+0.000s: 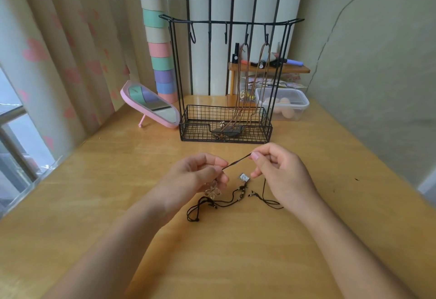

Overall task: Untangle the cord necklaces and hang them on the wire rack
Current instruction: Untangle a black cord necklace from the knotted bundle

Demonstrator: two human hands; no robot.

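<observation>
Head-worn view, forward and down, near table [236, 263]

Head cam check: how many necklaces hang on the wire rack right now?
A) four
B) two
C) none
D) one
B. A brown cord necklace hangs on the rightmost hook of the wire rack and a second brown necklace hangs on the hook beside it. The other hooks are bare, and the black cord is pinched between the left hand and the right hand.
</observation>
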